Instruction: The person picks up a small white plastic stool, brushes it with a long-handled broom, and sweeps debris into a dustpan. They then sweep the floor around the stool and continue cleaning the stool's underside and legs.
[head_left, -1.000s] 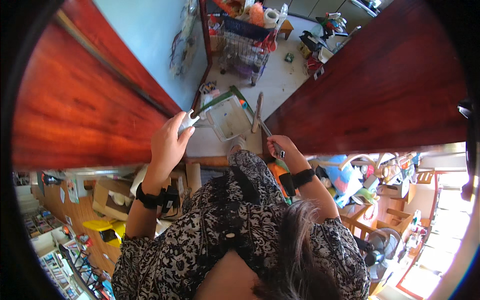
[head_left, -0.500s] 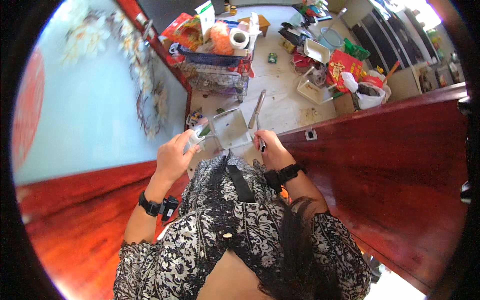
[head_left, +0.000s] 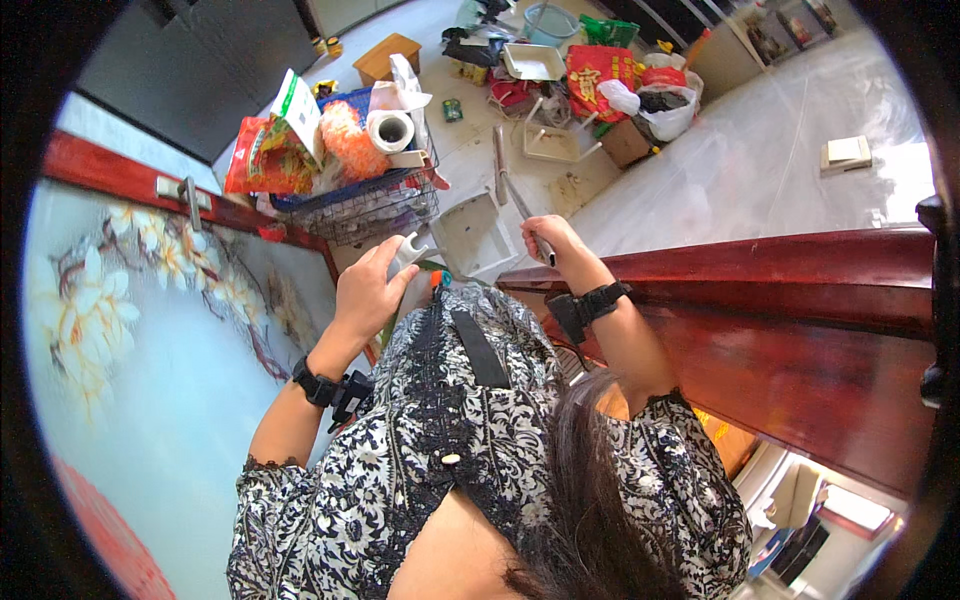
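Note:
My left hand (head_left: 366,288) is closed around the pale grip (head_left: 409,250) of a long-handled dustpan. The dustpan's grey pan (head_left: 470,235) shows low by the floor, ahead of my body and between my hands. In my right hand (head_left: 556,246) is the end of a slim metal pole (head_left: 518,198), which slants forward and down. At its far end lies a narrow brownish broom head (head_left: 500,165), right of the pan. Its bristles are too small to make out. Both wrists wear black straps with small devices.
A wire cart (head_left: 370,210) heaped with packets and a paper roll stands ahead left. Bags, white trays (head_left: 534,62) and a cardboard box (head_left: 627,142) crowd the floor ahead right. A green can (head_left: 452,110) lies between. Flowered door glass (head_left: 180,330) and a red doorframe (head_left: 780,280) flank me.
My view has moved forward through the doorway, and the cart and floor clutter have shifted left. Both hands keep their holds; the pan and pole travel along with me.

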